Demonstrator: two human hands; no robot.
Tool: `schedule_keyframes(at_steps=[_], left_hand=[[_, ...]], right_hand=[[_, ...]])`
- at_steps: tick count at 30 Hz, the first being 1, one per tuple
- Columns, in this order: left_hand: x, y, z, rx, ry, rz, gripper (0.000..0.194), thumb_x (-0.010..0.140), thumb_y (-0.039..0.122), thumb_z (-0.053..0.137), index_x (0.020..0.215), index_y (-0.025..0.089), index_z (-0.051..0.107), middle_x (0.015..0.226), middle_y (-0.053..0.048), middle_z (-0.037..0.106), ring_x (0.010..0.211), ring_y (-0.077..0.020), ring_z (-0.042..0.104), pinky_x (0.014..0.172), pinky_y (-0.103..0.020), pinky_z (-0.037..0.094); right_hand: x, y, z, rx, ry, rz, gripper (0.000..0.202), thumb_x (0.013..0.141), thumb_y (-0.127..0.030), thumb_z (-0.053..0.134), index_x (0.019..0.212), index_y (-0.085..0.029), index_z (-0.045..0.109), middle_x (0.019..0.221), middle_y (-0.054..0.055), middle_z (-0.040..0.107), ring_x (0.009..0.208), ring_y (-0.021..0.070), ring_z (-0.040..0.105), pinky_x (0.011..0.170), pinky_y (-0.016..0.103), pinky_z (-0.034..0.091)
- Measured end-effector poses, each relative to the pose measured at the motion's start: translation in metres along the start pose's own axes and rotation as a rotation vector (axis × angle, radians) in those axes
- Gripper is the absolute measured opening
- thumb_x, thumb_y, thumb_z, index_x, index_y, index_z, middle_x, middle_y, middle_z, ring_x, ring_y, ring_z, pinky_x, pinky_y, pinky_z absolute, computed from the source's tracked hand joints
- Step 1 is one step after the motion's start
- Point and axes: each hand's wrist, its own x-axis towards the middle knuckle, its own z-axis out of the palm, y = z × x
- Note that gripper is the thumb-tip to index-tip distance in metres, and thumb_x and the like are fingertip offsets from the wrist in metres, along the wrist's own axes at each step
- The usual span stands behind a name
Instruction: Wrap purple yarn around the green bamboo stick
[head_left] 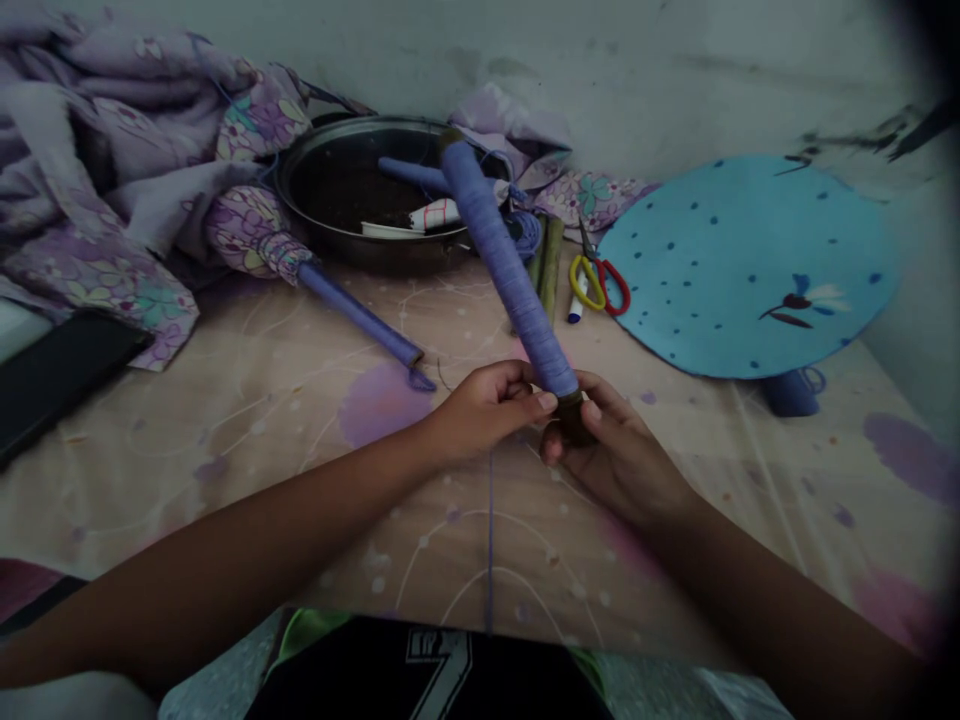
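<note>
Both hands hold a stick wrapped in purple yarn [510, 275], tilted up and to the left over the table. My left hand [495, 405] pinches its lower end, thumb on the winding's edge. My right hand [615, 440] grips the bare brown base just below. A strand of purple yarn [490, 540] hangs from near my left hand across the tabletop to the front edge. Behind the stick, another purple-wrapped stick [409, 172] lies in a dark round pan [330, 225]. To the left lies a purple-wrapped handle [360, 312] joined to a bundled floral cloth [251, 235].
Scissors with yellow and red handles [604, 285] lie by a marker [577, 300] and bare sticks [551, 265]. A blue spotted oval board [720, 260] leans at the right, a blue roll [791, 393] beneath it. Floral fabric [112, 150] is heaped left, near a black flat object [67, 380].
</note>
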Motion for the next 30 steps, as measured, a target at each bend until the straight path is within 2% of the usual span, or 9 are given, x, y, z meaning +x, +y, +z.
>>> schedule_keyframes(at_steps=[6,8,11,14,16,20,24,26,30], left_hand=[[-0.002,-0.001,0.001,0.016,-0.051,0.067,0.030,0.077,0.034,0.063,0.097,0.013,0.054,0.068,0.003,0.054,0.057,-0.0064,0.051,0.054,-0.019,0.041],[-0.003,-0.001,0.001,0.084,-0.002,0.087,0.028,0.078,0.034,0.062,0.094,0.012,0.055,0.063,0.004,0.049,0.052,-0.0054,0.045,0.048,-0.018,0.035],[-0.004,0.000,0.003,0.225,0.144,0.119,0.023,0.078,0.033,0.062,0.086,0.012,0.055,0.057,0.008,0.037,0.049,-0.0043,0.035,0.045,-0.017,0.026],[-0.004,-0.001,0.004,0.303,0.222,0.137,0.023,0.078,0.033,0.063,0.082,0.012,0.054,0.056,0.008,0.033,0.050,-0.0044,0.031,0.046,-0.018,0.024],[-0.004,-0.001,0.004,0.285,0.200,0.133,0.025,0.077,0.035,0.063,0.084,0.012,0.054,0.059,0.007,0.037,0.052,-0.0048,0.034,0.047,-0.018,0.027],[-0.002,0.001,0.002,0.132,0.063,0.078,0.025,0.079,0.034,0.062,0.088,0.013,0.053,0.066,0.003,0.050,0.057,-0.0064,0.048,0.051,-0.019,0.037],[-0.001,0.004,0.002,0.036,-0.071,0.031,0.015,0.084,0.028,0.052,0.089,0.014,0.050,0.057,0.005,0.050,0.049,-0.0073,0.051,0.047,-0.019,0.038],[-0.001,0.005,0.002,0.043,-0.073,0.020,0.010,0.085,0.024,0.049,0.088,0.014,0.050,0.054,0.006,0.049,0.045,-0.0067,0.049,0.046,-0.019,0.036],[0.000,0.006,0.002,0.066,0.026,0.008,0.008,0.083,0.019,0.052,0.087,0.013,0.053,0.055,0.006,0.050,0.044,-0.0041,0.042,0.048,-0.019,0.034]], right_hand=[[0.001,0.002,0.002,-0.056,-0.013,-0.020,0.034,0.077,-0.047,0.067,0.102,-0.030,0.052,0.090,-0.002,0.066,0.058,0.0138,0.066,0.056,0.032,0.055],[0.001,0.004,0.002,-0.061,-0.006,-0.016,0.036,0.078,-0.048,0.067,0.105,-0.030,0.051,0.089,-0.001,0.065,0.060,0.0145,0.066,0.051,0.030,0.054],[0.000,0.008,0.001,-0.080,0.040,-0.051,0.039,0.076,-0.044,0.070,0.106,-0.028,0.050,0.086,-0.001,0.062,0.061,0.0139,0.063,0.043,0.025,0.052],[0.000,0.010,-0.001,-0.103,0.079,-0.063,0.036,0.074,-0.037,0.074,0.101,-0.026,0.053,0.084,-0.002,0.061,0.060,0.0119,0.062,0.042,0.021,0.050],[0.000,0.009,-0.001,-0.100,0.085,-0.043,0.032,0.074,-0.036,0.073,0.097,-0.024,0.055,0.082,-0.001,0.063,0.060,0.0115,0.063,0.045,0.022,0.051],[0.000,0.007,0.001,-0.070,0.059,-0.008,0.027,0.077,-0.041,0.070,0.092,-0.021,0.059,0.081,0.001,0.066,0.061,0.0127,0.065,0.053,0.026,0.054],[0.000,0.008,0.001,-0.084,0.012,0.000,0.032,0.084,-0.051,0.058,0.089,-0.019,0.061,0.076,0.004,0.068,0.058,0.0133,0.064,0.057,0.028,0.055],[0.000,0.008,0.000,-0.109,0.002,0.005,0.034,0.085,-0.052,0.056,0.089,-0.019,0.059,0.073,0.004,0.067,0.055,0.0131,0.063,0.055,0.028,0.054],[-0.001,0.007,0.000,-0.111,0.010,0.018,0.035,0.083,-0.053,0.058,0.098,-0.021,0.053,0.075,0.001,0.065,0.051,0.0126,0.060,0.045,0.026,0.050]])
